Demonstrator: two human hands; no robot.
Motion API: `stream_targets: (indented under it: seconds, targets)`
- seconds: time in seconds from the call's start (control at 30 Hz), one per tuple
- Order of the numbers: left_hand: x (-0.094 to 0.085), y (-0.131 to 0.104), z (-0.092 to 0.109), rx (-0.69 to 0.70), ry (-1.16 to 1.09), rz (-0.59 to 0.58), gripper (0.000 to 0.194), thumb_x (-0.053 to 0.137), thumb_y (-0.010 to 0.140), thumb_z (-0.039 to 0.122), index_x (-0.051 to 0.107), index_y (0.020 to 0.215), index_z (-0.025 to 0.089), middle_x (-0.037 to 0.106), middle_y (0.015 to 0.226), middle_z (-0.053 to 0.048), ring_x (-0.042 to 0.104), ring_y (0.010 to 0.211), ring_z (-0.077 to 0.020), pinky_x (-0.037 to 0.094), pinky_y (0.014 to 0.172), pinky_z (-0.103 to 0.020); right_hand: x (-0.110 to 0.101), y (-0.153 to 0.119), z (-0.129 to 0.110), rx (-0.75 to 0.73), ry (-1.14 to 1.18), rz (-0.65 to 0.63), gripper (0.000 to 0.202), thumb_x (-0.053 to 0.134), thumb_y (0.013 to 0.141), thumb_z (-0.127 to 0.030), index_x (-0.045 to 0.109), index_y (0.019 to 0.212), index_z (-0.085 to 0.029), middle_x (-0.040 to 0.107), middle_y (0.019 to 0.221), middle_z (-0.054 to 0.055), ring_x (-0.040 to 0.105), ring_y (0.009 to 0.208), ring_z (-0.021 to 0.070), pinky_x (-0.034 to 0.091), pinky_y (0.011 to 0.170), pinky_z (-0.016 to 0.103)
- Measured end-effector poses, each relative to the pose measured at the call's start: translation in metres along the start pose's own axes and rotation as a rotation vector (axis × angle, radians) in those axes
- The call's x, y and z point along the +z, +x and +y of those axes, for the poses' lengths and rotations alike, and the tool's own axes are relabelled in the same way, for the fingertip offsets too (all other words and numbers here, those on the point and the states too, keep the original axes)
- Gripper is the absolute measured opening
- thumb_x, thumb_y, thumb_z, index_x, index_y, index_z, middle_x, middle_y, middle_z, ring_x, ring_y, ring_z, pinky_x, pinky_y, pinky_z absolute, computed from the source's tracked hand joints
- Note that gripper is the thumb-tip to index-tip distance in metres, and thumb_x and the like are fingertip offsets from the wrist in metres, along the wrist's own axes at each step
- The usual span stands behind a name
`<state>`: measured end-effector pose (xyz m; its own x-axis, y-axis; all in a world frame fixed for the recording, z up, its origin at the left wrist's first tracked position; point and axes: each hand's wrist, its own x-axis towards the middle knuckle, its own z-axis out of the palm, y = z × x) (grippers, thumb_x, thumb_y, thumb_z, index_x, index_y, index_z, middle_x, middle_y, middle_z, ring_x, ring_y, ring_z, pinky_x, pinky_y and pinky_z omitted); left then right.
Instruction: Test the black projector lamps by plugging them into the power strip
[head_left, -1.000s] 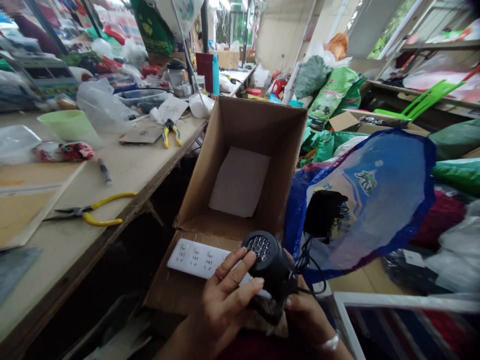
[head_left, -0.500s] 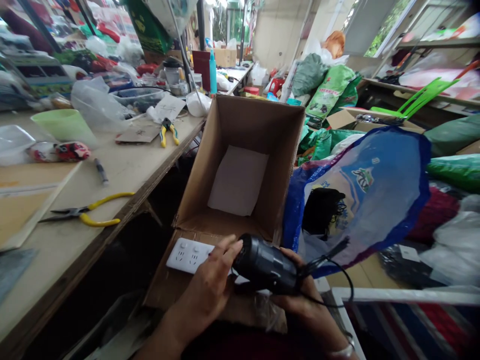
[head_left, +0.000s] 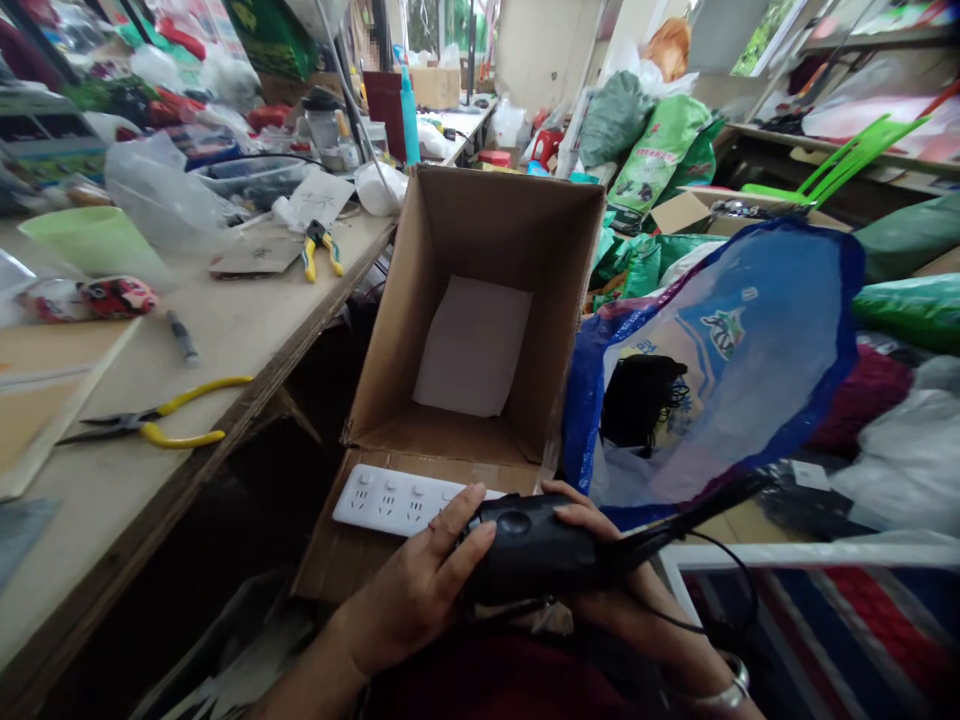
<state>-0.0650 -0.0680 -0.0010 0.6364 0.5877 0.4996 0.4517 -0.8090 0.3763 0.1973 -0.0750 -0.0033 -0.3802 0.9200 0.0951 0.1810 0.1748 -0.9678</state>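
A black cylindrical device point(head_left: 536, 550) with a black cable point(head_left: 690, 515) is held between both hands, close to my body. My left hand point(head_left: 420, 590) grips its left end, with two fingers over the top. My right hand point(head_left: 622, 605) is wrapped round the right end, where the cable leaves; part of this hand is hidden behind the device. Just beyond the left hand, a white power strip point(head_left: 401, 508) lies on the flap of a cardboard box point(head_left: 510, 210), partly covered by the hand and device. A pale sheet point(head_left: 472, 345) lies inside the box.
On the left bench are yellow-handled pliers point(head_left: 150, 425), smaller pliers point(head_left: 321, 250), a marker point(head_left: 182, 338) and a green cup point(head_left: 90, 240). A blue-rimmed bag point(head_left: 765, 330) holding black cords point(head_left: 643, 395) stands right of the box. Sacks point(head_left: 660, 160) are piled behind.
The device has been turned in my hands, so its vented left end no longer shows and a smooth side faces up. The cable bundle now reaches farther right. More of the power strip is visible.
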Motion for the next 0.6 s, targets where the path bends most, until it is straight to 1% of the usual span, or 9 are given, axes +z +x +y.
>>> stream_targets:
  seconds: [0.07, 0.17, 0.23, 0.33, 0.4, 0.47, 0.53, 0.6]
  targets:
    - [-0.006, 0.004, 0.002, 0.014, 0.035, -0.031, 0.064, 0.047, 0.083, 0.002, 0.022, 0.141, 0.012, 0.024, 0.148, -0.024, 0.028, 0.135, -0.0309, 0.045, 0.099, -0.044, -0.004, -0.002, 0.002, 0.011, 0.024, -0.002, 0.058, 0.066, 0.077, -0.013, 0.045, 0.125, -0.037, 0.030, 0.147, 0.004, 0.037, 0.130, 0.0294, 0.032, 0.105, 0.045]
    - [-0.014, 0.010, 0.006, 0.059, 0.096, -0.063, 0.053, 0.044, 0.086, 0.003, 0.032, 0.138, 0.009, 0.033, 0.144, -0.025, 0.032, 0.133, -0.0302, 0.045, 0.099, -0.042, -0.011, -0.002, -0.001, 0.032, 0.074, 0.014, 0.054, 0.068, 0.075, -0.014, 0.051, 0.123, -0.034, 0.035, 0.145, 0.005, 0.041, 0.127, 0.0305, 0.032, 0.104, 0.046]
    - [-0.016, 0.011, 0.006, 0.112, 0.129, -0.039, 0.050, 0.040, 0.088, 0.003, 0.034, 0.137, 0.008, 0.039, 0.141, -0.024, 0.034, 0.132, -0.0297, 0.045, 0.099, -0.043, -0.014, -0.002, -0.005, 0.048, 0.103, 0.014, 0.053, 0.068, 0.074, -0.015, 0.054, 0.121, -0.033, 0.037, 0.144, 0.005, 0.042, 0.126, 0.0306, 0.033, 0.103, 0.046]
    - [-0.015, 0.006, 0.005, 0.171, 0.148, 0.006, 0.048, 0.033, 0.091, 0.006, 0.033, 0.139, 0.010, 0.043, 0.139, -0.021, 0.038, 0.130, -0.0275, 0.045, 0.099, -0.042, -0.014, -0.001, -0.011, 0.053, 0.125, -0.039, 0.056, 0.069, 0.073, -0.013, 0.054, 0.121, -0.035, 0.040, 0.142, 0.004, 0.041, 0.127, 0.0294, 0.035, 0.102, 0.044]
    - [-0.010, 0.000, 0.001, 0.183, 0.139, 0.010, 0.047, 0.029, 0.093, 0.007, 0.033, 0.140, 0.012, 0.044, 0.139, -0.018, 0.041, 0.128, -0.0252, 0.046, 0.099, -0.038, -0.011, -0.003, -0.012, 0.041, 0.128, -0.058, 0.061, 0.072, 0.068, -0.011, 0.053, 0.122, -0.035, 0.042, 0.140, 0.005, 0.042, 0.126, 0.0295, 0.036, 0.100, 0.044]
    - [0.000, -0.005, -0.004, 0.175, 0.110, 0.002, 0.046, 0.027, 0.094, 0.010, 0.035, 0.139, 0.013, 0.048, 0.137, -0.016, 0.044, 0.127, -0.0223, 0.047, 0.097, -0.032, -0.009, -0.009, -0.009, 0.042, 0.123, -0.033, 0.067, 0.076, 0.062, -0.011, 0.054, 0.121, -0.032, 0.046, 0.136, 0.007, 0.045, 0.123, 0.0310, 0.036, 0.100, 0.044]
    - [0.014, -0.005, -0.008, 0.163, 0.059, -0.006, 0.044, 0.027, 0.095, 0.015, 0.037, 0.138, 0.013, 0.052, 0.134, -0.016, 0.045, 0.126, -0.0203, 0.047, 0.097, -0.029, -0.013, -0.023, -0.005, 0.077, 0.154, 0.046, 0.071, 0.079, 0.054, -0.010, 0.056, 0.119, -0.029, 0.051, 0.130, 0.009, 0.048, 0.119, 0.0336, 0.036, 0.099, 0.046]
    - [0.030, 0.000, -0.010, 0.218, 0.005, 0.025, 0.045, 0.032, 0.095, 0.023, 0.036, 0.138, 0.010, 0.051, 0.134, -0.017, 0.043, 0.127, -0.0219, 0.044, 0.099, -0.031, -0.025, -0.046, -0.001, 0.147, 0.225, 0.186, 0.074, 0.081, 0.046, -0.009, 0.060, 0.115, -0.028, 0.057, 0.124, 0.009, 0.052, 0.114, 0.0365, 0.038, 0.097, 0.049]
